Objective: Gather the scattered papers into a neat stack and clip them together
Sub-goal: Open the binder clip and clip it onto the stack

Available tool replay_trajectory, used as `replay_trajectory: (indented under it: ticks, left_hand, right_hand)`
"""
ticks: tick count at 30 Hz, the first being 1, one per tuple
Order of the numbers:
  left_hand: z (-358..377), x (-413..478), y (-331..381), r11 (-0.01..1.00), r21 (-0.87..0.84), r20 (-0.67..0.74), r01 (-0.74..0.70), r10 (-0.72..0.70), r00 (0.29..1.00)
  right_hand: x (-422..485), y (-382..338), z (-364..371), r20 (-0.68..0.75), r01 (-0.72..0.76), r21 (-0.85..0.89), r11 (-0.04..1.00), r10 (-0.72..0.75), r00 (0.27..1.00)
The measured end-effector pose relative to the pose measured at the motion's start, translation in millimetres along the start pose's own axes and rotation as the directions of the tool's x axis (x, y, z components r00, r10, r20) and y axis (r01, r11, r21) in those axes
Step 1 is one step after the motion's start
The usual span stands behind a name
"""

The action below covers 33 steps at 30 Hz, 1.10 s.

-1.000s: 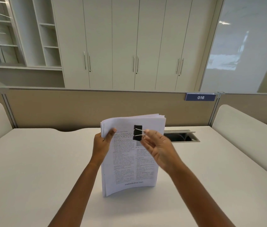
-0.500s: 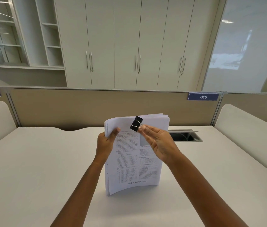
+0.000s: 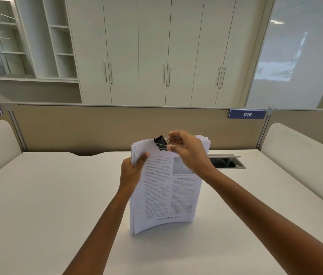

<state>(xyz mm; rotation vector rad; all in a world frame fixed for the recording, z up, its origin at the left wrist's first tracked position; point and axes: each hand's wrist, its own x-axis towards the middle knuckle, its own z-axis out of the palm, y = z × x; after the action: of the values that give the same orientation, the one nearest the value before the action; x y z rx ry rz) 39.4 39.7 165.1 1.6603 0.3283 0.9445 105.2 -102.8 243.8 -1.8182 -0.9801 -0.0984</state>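
A stack of printed papers (image 3: 166,195) stands upright on its bottom edge on the white desk (image 3: 47,205), slightly bowed. My left hand (image 3: 131,171) grips the stack's upper left edge, thumb across the front page. My right hand (image 3: 188,150) pinches the wire handles of a black binder clip (image 3: 161,143) at the stack's top edge. The clip is tilted, its jaws at the top of the sheets; whether the jaws enclose the paper I cannot tell.
An open cable hatch (image 3: 226,162) is set into the desk just right of the stack. A beige partition (image 3: 97,128) with a blue "016" tag (image 3: 247,114) runs behind. Rounded white dividers (image 3: 303,155) flank the desk on both sides.
My right hand has lifted the binder clip from in front of the page up to the stack's top edge and tilted it. My left hand keeps its hold.
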Motion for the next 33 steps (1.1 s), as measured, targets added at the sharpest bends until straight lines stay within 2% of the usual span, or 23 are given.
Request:
replay_trajectory:
  ticks: [5,12,23,33]
  left_hand:
    - [3,-1,2,1.000,0.010,-0.003,-0.019,0.019,1.000]
    - [5,-4,5,1.000,0.005,-0.009,-0.031,0.031,0.999]
    - [6,-8,6,0.997,0.047,-0.040,-0.058,0.060,0.997]
    - [11,-8,-4,0.978,0.186,-0.068,-0.095,0.109,0.992]
  right_hand:
    - [4,-10,1,0.007,0.214,-0.252,0.944,-0.219,0.976]
    - [4,-19,3,0.067,0.402,-0.401,0.823,-0.411,0.909]
    - [4,-32,2,0.102,0.461,-0.478,0.748,-0.474,0.874]
    - [7,-34,6,0.225,0.488,-0.547,0.680,-0.442,0.868]
